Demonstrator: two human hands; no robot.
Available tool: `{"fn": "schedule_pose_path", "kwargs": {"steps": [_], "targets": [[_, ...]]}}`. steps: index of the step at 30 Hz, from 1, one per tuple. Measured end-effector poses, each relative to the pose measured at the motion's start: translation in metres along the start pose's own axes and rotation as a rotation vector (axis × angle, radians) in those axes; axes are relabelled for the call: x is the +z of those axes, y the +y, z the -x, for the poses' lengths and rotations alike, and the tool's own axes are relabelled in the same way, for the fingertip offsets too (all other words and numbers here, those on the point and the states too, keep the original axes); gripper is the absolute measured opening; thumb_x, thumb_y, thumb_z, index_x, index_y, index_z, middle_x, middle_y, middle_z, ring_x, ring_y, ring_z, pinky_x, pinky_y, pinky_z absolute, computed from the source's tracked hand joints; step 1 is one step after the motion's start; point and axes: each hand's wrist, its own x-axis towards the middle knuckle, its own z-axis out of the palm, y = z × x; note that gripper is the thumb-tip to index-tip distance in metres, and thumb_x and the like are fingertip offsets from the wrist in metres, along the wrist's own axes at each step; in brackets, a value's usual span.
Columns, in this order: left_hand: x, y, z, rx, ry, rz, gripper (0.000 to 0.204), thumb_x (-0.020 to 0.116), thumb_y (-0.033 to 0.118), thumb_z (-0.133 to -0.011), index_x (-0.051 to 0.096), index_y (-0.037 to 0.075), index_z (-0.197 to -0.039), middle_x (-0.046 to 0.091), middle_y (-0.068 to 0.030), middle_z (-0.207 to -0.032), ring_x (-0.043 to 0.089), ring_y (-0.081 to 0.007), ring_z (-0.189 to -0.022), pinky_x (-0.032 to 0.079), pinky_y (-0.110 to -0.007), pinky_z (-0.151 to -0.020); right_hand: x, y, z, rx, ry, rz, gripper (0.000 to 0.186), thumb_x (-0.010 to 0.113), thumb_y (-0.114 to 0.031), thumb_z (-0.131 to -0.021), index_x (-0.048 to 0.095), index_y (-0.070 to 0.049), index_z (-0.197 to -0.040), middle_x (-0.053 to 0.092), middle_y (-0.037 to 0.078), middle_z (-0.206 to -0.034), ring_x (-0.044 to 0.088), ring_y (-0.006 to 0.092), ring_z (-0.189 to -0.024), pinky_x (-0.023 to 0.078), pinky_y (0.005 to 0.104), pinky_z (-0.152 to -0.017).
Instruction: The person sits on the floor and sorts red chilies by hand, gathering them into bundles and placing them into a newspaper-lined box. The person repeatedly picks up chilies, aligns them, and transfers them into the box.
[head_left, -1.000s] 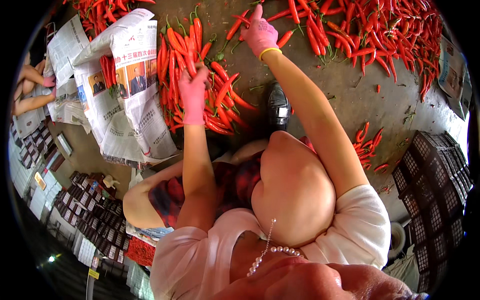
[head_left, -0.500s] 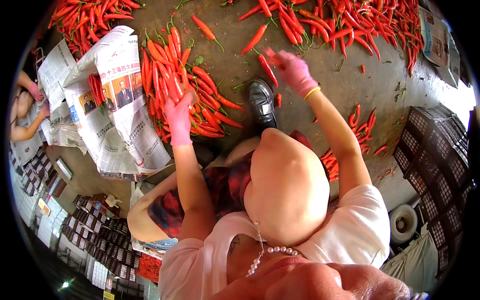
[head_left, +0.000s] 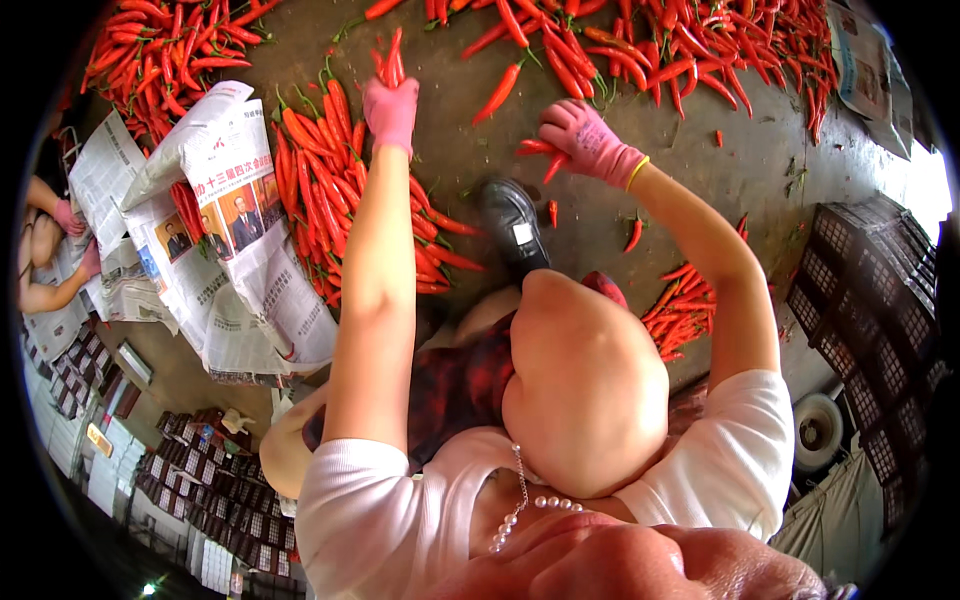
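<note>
My left hand (head_left: 392,114), in a pink glove, is closed around red chili peppers (head_left: 394,62) whose tips stick out on its far side. It hovers just beyond a bundle of long red chili peppers (head_left: 322,185) laid roughly side by side. My right hand (head_left: 585,142), also gloved in pink with a yellow cuff edge, grips a few red chili peppers (head_left: 545,152) that poke out toward the left. Below it on the floor lies a small loose pepper (head_left: 553,213). How many peppers each fist holds is partly hidden.
A large chili heap (head_left: 720,45) spreads at the far right, another heap (head_left: 165,50) at the far left. Newspaper sheets (head_left: 235,200) stand beside the bundle. My black shoe (head_left: 512,222) is between the hands. Dark crates (head_left: 865,300) stack at right. Another person's arms (head_left: 60,245) show at left.
My left hand has moved from the bundle to beyond it and now holds peppers. Loose peppers near both hands have left the floor. My right hand has come slightly nearer, with peppers in it.
</note>
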Motion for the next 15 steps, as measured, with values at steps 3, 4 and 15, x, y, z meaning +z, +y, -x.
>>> {"fn": "schedule_pose_path", "kwargs": {"steps": [3, 4, 15], "targets": [[-0.011, 0.030, 0.035, -0.060, -0.071, 0.604, 0.018, 0.070, 0.008, -0.073, 0.057, 0.003, -0.085, 0.052, 0.0002, -0.063, 0.047, -0.0106, -0.053, 0.038, -0.028, -0.050, -0.002, 0.002, -0.045, 0.131, 0.038, 0.160, 0.024, 0.068, -0.021, -0.080, 0.063, -0.018, -0.103, 0.058, 0.005, -0.106, 0.060, 0.0240, -0.103, 0.049, 0.0385, -0.081], [-0.011, 0.031, 0.034, -0.043, -0.077, 0.750, 0.016, 0.069, 0.006, -0.073, 0.056, 0.004, -0.083, 0.050, 0.0016, -0.062, 0.046, -0.0095, -0.052, 0.036, -0.028, -0.049, -0.003, 0.002, -0.064, 0.172, 0.019, 0.258, 0.023, 0.067, -0.021, -0.081, 0.063, -0.018, -0.103, 0.058, 0.005, -0.106, 0.060, 0.0239, -0.103, 0.049, 0.0385, -0.081], [0.001, 0.132, -0.174, 1.081, 0.194, -0.389, 0.049, 0.073, 0.026, -0.071, 0.065, 0.013, -0.118, 0.054, -0.0094, -0.137, 0.055, -0.0288, -0.117, 0.047, -0.047, -0.097, -0.083, 0.081, -0.160, 0.712, 0.630, -0.767, 0.044, 0.071, -0.014, -0.077, 0.062, -0.004, -0.118, 0.069, 0.012, -0.085, 0.067, 0.0230, -0.075, 0.055, 0.0374, -0.070]]}}
